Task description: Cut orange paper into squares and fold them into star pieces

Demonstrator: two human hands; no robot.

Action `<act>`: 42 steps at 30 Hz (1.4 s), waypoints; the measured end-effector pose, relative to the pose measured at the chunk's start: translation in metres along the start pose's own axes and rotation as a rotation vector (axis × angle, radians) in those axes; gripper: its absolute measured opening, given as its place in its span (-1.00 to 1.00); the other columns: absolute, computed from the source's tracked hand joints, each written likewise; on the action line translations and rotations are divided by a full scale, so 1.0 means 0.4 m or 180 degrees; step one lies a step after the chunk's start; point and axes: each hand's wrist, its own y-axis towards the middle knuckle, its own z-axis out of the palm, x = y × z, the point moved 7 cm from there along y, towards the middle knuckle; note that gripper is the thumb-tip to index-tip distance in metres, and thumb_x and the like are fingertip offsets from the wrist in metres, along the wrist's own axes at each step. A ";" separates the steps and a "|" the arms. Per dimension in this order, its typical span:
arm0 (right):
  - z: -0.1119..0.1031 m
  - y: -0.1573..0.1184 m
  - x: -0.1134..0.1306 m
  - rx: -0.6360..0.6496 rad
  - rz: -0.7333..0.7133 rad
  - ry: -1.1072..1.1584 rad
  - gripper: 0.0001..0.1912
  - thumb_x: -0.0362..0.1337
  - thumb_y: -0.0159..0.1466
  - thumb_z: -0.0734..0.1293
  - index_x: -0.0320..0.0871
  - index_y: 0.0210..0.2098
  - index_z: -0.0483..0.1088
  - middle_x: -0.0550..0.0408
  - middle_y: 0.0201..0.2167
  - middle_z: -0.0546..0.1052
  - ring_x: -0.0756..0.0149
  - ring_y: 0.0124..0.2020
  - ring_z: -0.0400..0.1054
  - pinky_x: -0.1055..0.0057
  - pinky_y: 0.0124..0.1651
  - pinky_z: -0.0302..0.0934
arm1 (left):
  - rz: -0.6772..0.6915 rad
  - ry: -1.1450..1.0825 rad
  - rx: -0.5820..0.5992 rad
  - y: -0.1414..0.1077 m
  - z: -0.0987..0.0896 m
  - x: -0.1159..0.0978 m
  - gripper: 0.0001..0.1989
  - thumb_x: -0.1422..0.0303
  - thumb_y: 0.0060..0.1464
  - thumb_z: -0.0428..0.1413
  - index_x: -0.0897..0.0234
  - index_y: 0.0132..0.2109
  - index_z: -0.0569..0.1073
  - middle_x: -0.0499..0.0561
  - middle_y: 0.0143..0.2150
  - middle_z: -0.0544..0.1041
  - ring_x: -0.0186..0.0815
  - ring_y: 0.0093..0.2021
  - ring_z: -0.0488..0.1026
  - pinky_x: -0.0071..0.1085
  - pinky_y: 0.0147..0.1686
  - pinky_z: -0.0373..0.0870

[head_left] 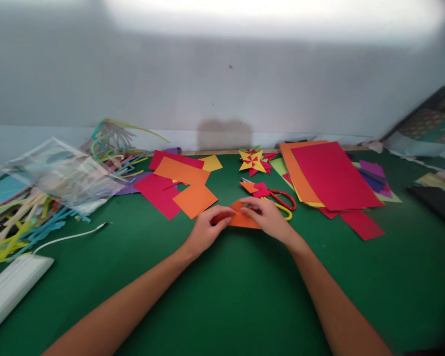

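Between my hands is a piece of orange paper [244, 221], partly folded, with a straight lower edge. My left hand [208, 227] pinches its left end between thumb and fingers. On the right end, my right hand [270, 217] is closed with thumb and fingertips against the paper. Just beyond them lie scissors [285, 201] with red and yellow handles, partly covered by small folded red and orange pieces [260, 190]. Orange squares [195, 200] rest beside my left hand. Farther back sits a folded yellow and red paper star [252, 162].
Red and orange sheets [333, 173] are stacked at right, with a red strip [362, 231] in front. At left are a clear plastic bag [66, 173], a heap of colored strips [25, 222], and a white power strip [18, 282] with a cable. A wall stands behind the green table [222, 306].
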 end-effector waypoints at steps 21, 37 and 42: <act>0.030 -0.010 0.039 -0.0316 -0.0600 0.0427 -0.87 -0.18 0.22 0.53 0.03 -0.21 0.63 0.02 -0.11 0.59 0.07 0.12 0.43 0.12 0.15 0.36 | -0.0419 -0.1427 -0.0524 0.013 -0.032 0.064 -0.77 0.32 0.06 0.35 0.18 -0.11 0.62 0.02 -0.05 0.61 -0.26 0.02 0.50 -0.36 0.06 0.40; 0.079 -0.032 0.014 -0.1488 0.0179 0.2108 -0.77 -0.16 0.20 0.54 -0.07 -0.25 0.46 0.13 -0.35 0.57 0.23 -0.34 0.54 0.25 -0.17 0.48 | -0.0150 -0.0687 -0.0625 0.007 -0.033 0.028 -0.71 0.22 0.06 0.34 0.25 -0.11 0.57 0.06 -0.09 0.63 -0.18 -0.07 0.60 -0.22 0.02 0.54; 0.085 -0.041 0.009 -0.1674 0.0255 0.2056 -0.73 -0.16 0.23 0.51 -0.05 -0.17 0.39 0.15 -0.34 0.57 0.25 -0.37 0.55 0.27 -0.19 0.48 | -0.0082 -0.0574 -0.0735 -0.002 -0.034 0.011 -0.74 0.22 0.12 0.31 0.24 -0.11 0.53 0.03 -0.13 0.60 -0.27 -0.24 0.62 -0.27 -0.08 0.59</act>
